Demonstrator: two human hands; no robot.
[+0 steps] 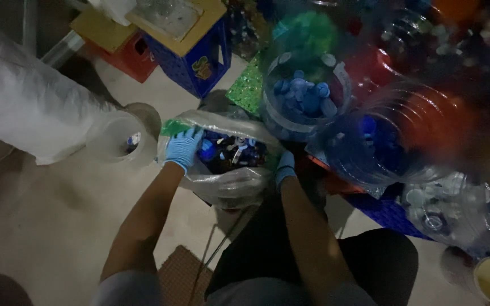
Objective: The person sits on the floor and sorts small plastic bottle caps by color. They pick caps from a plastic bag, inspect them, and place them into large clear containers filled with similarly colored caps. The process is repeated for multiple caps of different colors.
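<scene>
Two gloved hands hold a clear plastic bag (228, 184) full of small caps (231, 150). The left hand (182, 148) has its fingers curled over the bag's far rim. The right hand (284, 168) pinches the near rim, fingers together. The bag looks soft, floppy and slippery, and the caps look light. Holding both rims seems best.

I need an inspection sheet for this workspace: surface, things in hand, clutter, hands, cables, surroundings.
Surface: pale floor, dim light.
Things in hand: clear plastic bag of mixed bottle caps, open.
Clutter: clear jar of blue caps; empty pale jar; more containers at right, blurred.
Hands: left hand and right hand, blue gloves, both gripping the bag rim.
Cables: nothing seen.
Surroundings: white sack; blue crate; red crate.
</scene>
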